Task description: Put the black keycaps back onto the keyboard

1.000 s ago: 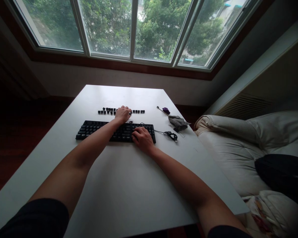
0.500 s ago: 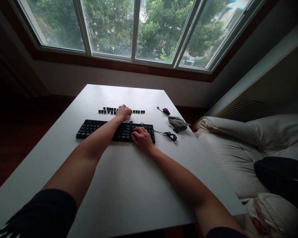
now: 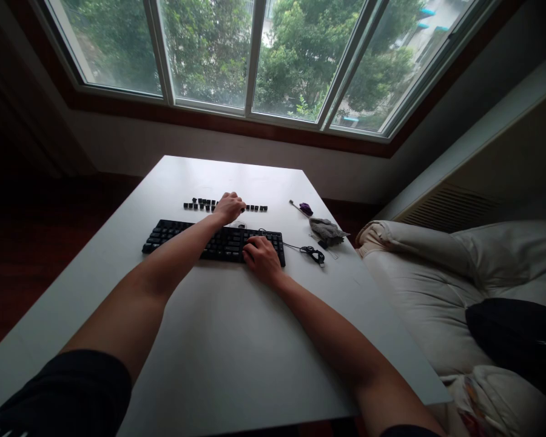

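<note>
A black keyboard [image 3: 222, 243] lies crosswise on the white table [image 3: 218, 340]. Beyond it, small black keycaps [image 3: 202, 206] are set out in two rows. My left hand [image 3: 230, 208] reaches over the keyboard to the right part of these rows, fingers closed. At its fingertips a small dark piece shows, which looks like a keycap; the fingers partly hide it. My right hand [image 3: 262, 260] rests on the right end of the keyboard, thumb and fingers apart, holding nothing. My left forearm covers part of the keyboard.
Right of the keyboard lie its coiled cable [image 3: 313, 254], a grey cloth [image 3: 327, 230], a purple item [image 3: 306, 208] and a thin brush-like stick [image 3: 295, 205]. A pale sofa [image 3: 414, 279] with a dark bag [image 3: 514, 334] stands along the table's right side.
The view has shifted slightly. My left hand stays over the keycap rows with a small shift of its fingers; my right hand stays on the keyboard.
</note>
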`<state>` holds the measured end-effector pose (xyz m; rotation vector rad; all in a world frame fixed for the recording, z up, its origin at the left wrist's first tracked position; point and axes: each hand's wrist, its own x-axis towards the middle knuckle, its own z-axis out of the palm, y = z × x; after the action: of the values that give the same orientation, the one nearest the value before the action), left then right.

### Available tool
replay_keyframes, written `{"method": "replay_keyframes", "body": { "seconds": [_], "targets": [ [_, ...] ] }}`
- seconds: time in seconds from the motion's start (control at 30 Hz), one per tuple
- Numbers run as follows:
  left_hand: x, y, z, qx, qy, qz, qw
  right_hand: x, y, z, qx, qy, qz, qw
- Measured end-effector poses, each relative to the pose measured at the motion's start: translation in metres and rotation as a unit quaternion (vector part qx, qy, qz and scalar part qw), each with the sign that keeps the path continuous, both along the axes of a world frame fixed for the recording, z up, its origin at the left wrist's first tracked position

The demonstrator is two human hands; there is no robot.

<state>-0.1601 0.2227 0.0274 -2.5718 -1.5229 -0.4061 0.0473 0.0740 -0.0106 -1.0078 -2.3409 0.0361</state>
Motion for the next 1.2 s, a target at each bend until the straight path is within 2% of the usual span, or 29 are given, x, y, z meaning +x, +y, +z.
{"method": "replay_keyframes", "body": {
  "seconds": [0.1,0.17,0.27,0.37,0.47,0.7,1.2],
  "targets": [
    [-0.027,-0.016,0.011,0.018,-0.014,-0.03,0.999,-0.001,0.0,0.0,0.0,0.004,0.001,1.0],
    [-0.048,-0.03,0.016,-0.002,-0.018,-0.035,0.999,-0.001,0.0,0.0,-0.001,0.008,-0.001,1.0],
    [-0.072,-0.05,0.019,-0.078,-0.024,-0.045,0.996,-0.001,-0.001,-0.001,-0.001,0.008,0.0,1.0],
    [-0.083,-0.066,0.017,-0.149,-0.04,-0.056,0.986,0.0,-0.001,-0.001,0.0,0.005,-0.001,1.0],
    [-0.082,-0.073,0.014,-0.173,-0.052,-0.045,0.983,0.001,-0.001,0.0,-0.003,0.005,-0.004,1.0],
    [-0.07,-0.073,0.01,-0.175,-0.068,-0.019,0.982,0.001,0.0,0.001,0.003,0.003,0.001,1.0],
    [-0.073,-0.072,0.01,-0.235,-0.122,0.02,0.964,0.003,-0.001,0.001,-0.002,0.007,0.005,1.0]
  ]
}}
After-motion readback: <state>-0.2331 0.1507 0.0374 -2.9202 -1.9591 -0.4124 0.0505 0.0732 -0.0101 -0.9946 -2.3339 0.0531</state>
